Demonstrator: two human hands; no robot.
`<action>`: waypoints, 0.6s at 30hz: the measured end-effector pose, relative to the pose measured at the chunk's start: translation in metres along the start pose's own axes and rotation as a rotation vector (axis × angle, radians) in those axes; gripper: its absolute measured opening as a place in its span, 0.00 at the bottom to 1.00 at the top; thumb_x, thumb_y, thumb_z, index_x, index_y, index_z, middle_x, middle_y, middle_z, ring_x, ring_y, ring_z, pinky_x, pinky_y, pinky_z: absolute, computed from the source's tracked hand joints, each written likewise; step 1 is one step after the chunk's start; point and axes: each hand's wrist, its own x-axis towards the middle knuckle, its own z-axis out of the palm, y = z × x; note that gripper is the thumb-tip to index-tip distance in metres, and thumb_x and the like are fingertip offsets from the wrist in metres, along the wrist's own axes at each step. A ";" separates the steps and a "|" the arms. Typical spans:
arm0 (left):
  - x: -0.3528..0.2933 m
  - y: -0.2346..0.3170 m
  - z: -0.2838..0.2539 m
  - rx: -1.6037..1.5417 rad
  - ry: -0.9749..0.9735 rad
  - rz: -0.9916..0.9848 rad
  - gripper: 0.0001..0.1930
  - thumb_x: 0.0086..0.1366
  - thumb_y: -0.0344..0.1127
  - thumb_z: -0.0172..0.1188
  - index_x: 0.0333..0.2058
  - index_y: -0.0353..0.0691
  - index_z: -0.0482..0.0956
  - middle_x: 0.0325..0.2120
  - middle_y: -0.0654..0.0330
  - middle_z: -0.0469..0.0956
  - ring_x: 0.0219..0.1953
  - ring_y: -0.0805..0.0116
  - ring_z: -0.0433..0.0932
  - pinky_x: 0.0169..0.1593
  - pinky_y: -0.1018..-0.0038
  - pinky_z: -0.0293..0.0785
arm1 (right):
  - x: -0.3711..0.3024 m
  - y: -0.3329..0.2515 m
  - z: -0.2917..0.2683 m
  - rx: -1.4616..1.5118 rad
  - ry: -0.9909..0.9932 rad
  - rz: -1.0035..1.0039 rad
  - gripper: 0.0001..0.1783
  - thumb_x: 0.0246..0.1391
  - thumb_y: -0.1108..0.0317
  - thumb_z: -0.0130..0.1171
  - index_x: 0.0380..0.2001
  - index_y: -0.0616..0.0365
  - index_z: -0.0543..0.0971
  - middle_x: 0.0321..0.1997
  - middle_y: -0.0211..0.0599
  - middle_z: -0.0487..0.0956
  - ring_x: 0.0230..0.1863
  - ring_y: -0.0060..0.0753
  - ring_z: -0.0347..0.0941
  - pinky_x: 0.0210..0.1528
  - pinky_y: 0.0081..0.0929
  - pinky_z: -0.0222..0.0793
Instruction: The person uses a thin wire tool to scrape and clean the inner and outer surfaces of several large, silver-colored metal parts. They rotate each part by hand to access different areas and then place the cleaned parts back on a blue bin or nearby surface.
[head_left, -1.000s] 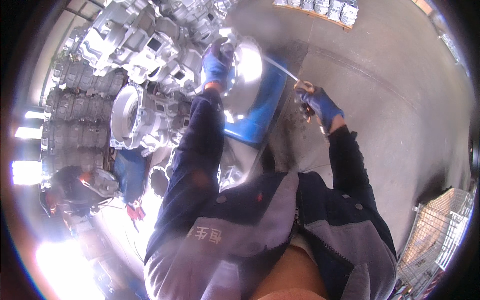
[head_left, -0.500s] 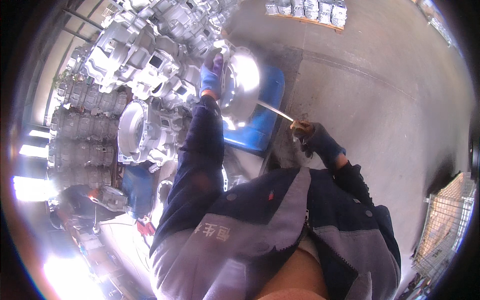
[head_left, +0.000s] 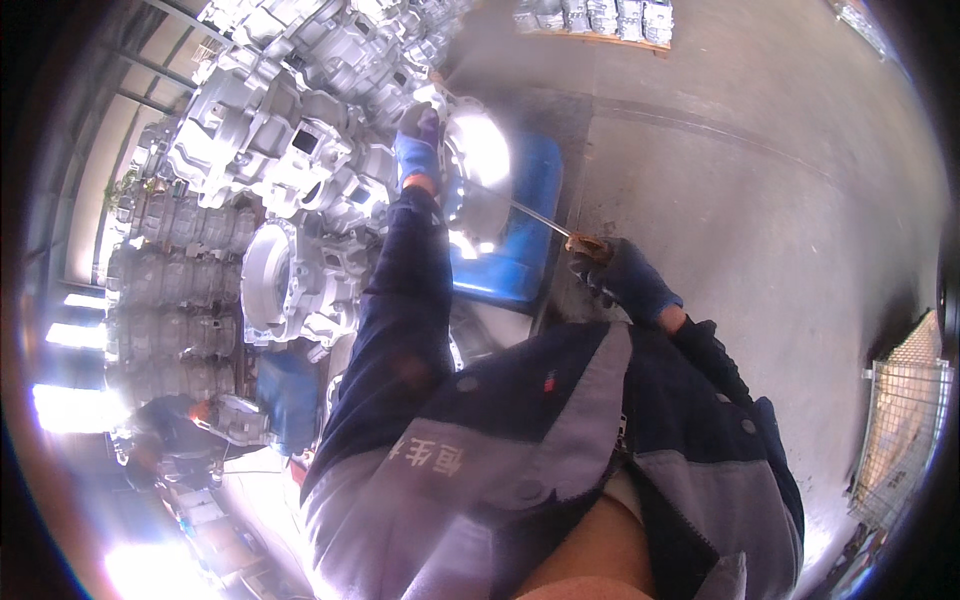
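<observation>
A round, bell-shaped cast metal housing [head_left: 485,150] stands over a blue support. My left hand [head_left: 418,140], in a blue glove, is closed on its upper left rim. In my gloved right hand [head_left: 632,280] is the brown handle of a long, thin metal hand tool [head_left: 540,218]. Its shaft slants up and left from the handle and crosses the open face of the housing. Glare hides where the tip ends and whether it touches the metal.
Several similar castings [head_left: 265,140] are packed closely left of my left arm. Under the housing is a blue block [head_left: 525,265]. More castings stand on a pallet [head_left: 600,38] at the far side. A wire cage [head_left: 905,430] stands at right. Another person's arm [head_left: 170,425] shows at lower left.
My right hand has moved slightly left and up, and the tool's shaft now reaches farther across the housing's face. The left hand keeps its hold on the rim. The view has shifted a little.
</observation>
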 end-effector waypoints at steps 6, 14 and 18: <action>0.000 -0.002 -0.008 -0.048 -0.032 -0.041 0.17 0.68 0.41 0.56 0.50 0.37 0.76 0.38 0.61 0.78 0.39 0.72 0.74 0.44 0.75 0.71 | 0.005 -0.017 -0.013 0.449 0.230 0.306 0.13 0.56 0.72 0.58 0.45 0.60 0.80 0.25 0.31 0.78 0.20 0.19 0.70 0.18 0.18 0.65; -0.006 0.006 0.001 -0.191 0.018 -0.133 0.16 0.69 0.39 0.57 0.52 0.41 0.75 0.44 0.60 0.77 0.44 0.72 0.73 0.48 0.76 0.70 | 0.021 -0.003 -0.004 0.055 0.114 0.171 0.15 0.60 0.65 0.55 0.49 0.54 0.79 0.38 0.45 0.80 0.34 0.39 0.78 0.37 0.33 0.73; -0.013 0.011 0.002 -0.188 0.010 -0.113 0.17 0.69 0.41 0.55 0.52 0.40 0.74 0.45 0.59 0.76 0.46 0.72 0.72 0.50 0.75 0.70 | 0.023 -0.001 -0.002 -0.004 0.329 -0.177 0.15 0.58 0.64 0.60 0.47 0.58 0.80 0.22 0.29 0.76 0.21 0.18 0.71 0.21 0.21 0.67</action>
